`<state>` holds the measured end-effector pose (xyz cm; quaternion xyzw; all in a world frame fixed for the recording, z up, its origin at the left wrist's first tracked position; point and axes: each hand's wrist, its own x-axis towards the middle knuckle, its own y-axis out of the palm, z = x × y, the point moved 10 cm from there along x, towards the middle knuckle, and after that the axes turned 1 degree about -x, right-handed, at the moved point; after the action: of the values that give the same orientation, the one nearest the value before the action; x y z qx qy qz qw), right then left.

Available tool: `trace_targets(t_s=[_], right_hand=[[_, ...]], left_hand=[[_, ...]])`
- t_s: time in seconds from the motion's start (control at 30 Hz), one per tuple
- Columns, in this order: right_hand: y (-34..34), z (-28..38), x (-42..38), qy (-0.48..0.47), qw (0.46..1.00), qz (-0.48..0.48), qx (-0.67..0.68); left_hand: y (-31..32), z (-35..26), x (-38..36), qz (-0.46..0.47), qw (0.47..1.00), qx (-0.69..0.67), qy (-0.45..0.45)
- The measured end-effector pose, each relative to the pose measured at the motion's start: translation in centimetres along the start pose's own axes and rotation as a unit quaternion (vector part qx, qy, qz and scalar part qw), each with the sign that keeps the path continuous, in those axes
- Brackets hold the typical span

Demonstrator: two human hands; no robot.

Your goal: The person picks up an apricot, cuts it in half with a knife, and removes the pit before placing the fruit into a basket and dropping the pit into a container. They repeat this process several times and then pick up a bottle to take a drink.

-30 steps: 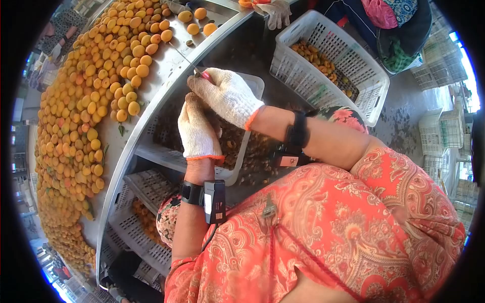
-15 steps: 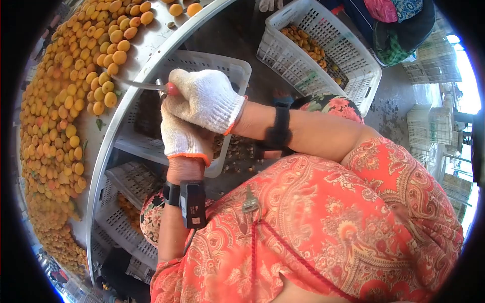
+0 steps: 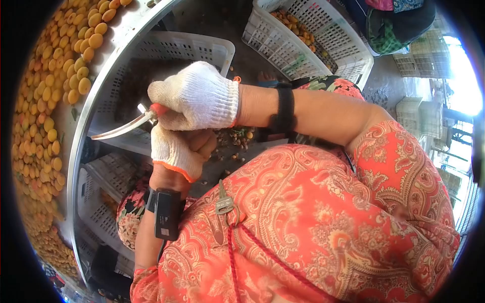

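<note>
My right hand (image 3: 194, 96), in a white knit glove, is closed around a red-handled tool (image 3: 126, 123) with a curved pale end that points left. Directly below and against it is my left hand (image 3: 174, 154), gloved in white with an orange cuff and its fingers curled. What the left hand holds, if anything, is hidden. Both hands are in front of my body, over a white plastic crate (image 3: 217, 48) with something dark inside. Many orange apricots (image 3: 50, 93) lie on the metal table (image 3: 103, 63) to the left of the hands.
Another white crate (image 3: 283, 48), with orange fruit pieces in it, stands at the upper right. More crates (image 3: 103, 212) sit below the table edge. Small scraps (image 3: 235, 139) are scattered on the floor. Stacked crates (image 3: 422, 58) stand far right.
Both hands have shifted slightly left, away from the table in view terms. The tool's curved end has swung down and now shows clear of the table and fruit. The whole view has shifted.
</note>
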<state>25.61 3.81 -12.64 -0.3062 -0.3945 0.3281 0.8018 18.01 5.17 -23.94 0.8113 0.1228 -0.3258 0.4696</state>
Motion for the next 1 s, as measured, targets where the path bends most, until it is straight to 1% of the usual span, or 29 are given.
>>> trace_targets(t_s=[0.07, 0.13, 0.17, 0.2, 0.23, 0.27, 0.3, 0.33, 0.37, 0.43, 0.5, 0.53, 0.57, 0.6, 0.63, 0.67, 0.7, 0.73, 0.77, 0.83, 0.9, 1.0], right_hand=[[-0.3, 1.1, 0.0, -0.035, 0.999, 0.011, -0.001], [-0.5, 1.5, 0.0, -0.056, 0.998, 0.020, 0.002], [-0.6, 1.7, -0.1, -0.074, 0.997, 0.025, 0.005], [-0.6, 1.5, -0.1, -0.074, 0.997, 0.025, 0.004], [-0.7, 1.5, -0.1, -0.093, 0.995, 0.026, 0.026], [-0.7, 1.8, -0.3, -0.112, 0.992, 0.028, 0.048], [-0.6, 1.9, -0.3, -0.108, 0.993, 0.027, 0.047], [-0.8, 0.6, 0.2, -0.037, 0.998, 0.011, 0.059], [-1.2, -0.6, 0.4, 0.032, 0.997, -0.007, 0.070], [-2.0, -3.1, 0.2, 0.132, 0.972, -0.078, 0.176], [-2.6, -3.8, 0.2, 0.157, 0.970, -0.076, 0.169], [-3.0, -3.8, 0.3, 0.149, 0.971, -0.082, 0.167], [-2.7, -4.2, 0.2, 0.166, 0.970, -0.067, 0.166], [-2.7, -4.3, 0.1, 0.185, 0.967, -0.052, 0.166], [-3.2, -4.1, 0.3, 0.181, 0.967, -0.059, 0.167], [-3.7, -5.2, 0.0, 0.235, 0.939, -0.088, 0.236], [-3.9, -6.1, -0.3, 0.287, 0.901, -0.114, 0.305], [-3.6, -6.8, -0.1, 0.306, 0.887, -0.110, 0.327], [-3.7, -6.9, 0.1, 0.299, 0.889, -0.113, 0.328], [-3.1, -6.9, -0.2, 0.349, 0.845, -0.088, 0.397], [-2.9, -6.5, -0.5, 0.347, 0.853, -0.067, 0.384], [-2.0, -6.3, -0.5, 0.319, 0.851, -0.063, 0.412]], left_hand=[[0.0, 0.1, -0.7, -0.008, 1.000, 0.002, 0.003], [0.7, 0.6, -1.2, 0.036, 0.999, 0.000, -0.024], [1.2, 0.8, -1.5, 0.034, 0.999, 0.000, -0.026], [1.1, 1.0, -1.8, -0.029, 0.999, 0.005, -0.035], [0.6, 1.1, -2.1, -0.091, 0.995, 0.010, -0.043], [0.1, 0.9, -1.7, -0.091, 0.995, 0.011, -0.043], [0.6, 0.5, -1.2, -0.045, 0.998, 0.008, -0.036], [1.6, 0.2, -0.6, 0.005, 1.000, 0.005, -0.029], [0.8, -0.5, -0.2, -0.050, 0.998, 0.019, -0.024], [2.6, -2.2, -0.1, 0.041, 0.998, 0.047, 0.008], [2.9, -3.4, -0.5, 0.031, 0.997, 0.066, 0.029], [3.0, -3.9, -0.5, 0.017, 0.996, 0.081, 0.040], [3.2, -4.1, -0.3, 0.019, 0.995, 0.087, 0.046], [2.6, -4.5, 0.0, -0.001, 0.995, 0.063, 0.075], [1.9, -5.1, 0.3, -0.020, 0.993, 0.039, 0.105], [2.2, -6.1, 0.0, 0.026, 0.987, 0.060, 0.146], [2.5, -6.5, -0.5, 0.027, 0.986, 0.064, 0.151], [3.4, -7.9, -1.5, 0.025, 0.967, 0.124, 0.220], [4.4, -9.4, -2.5, 0.024, 0.939, 0.183, 0.289], [4.5, -10.2, -2.5, 0.047, 0.933, 0.180, 0.309], [5.0, -11.1, -2.9, 0.019, 0.902, 0.221, 0.370], [5.3, -11.5, -3.3, 0.001, 0.891, 0.233, 0.389]])
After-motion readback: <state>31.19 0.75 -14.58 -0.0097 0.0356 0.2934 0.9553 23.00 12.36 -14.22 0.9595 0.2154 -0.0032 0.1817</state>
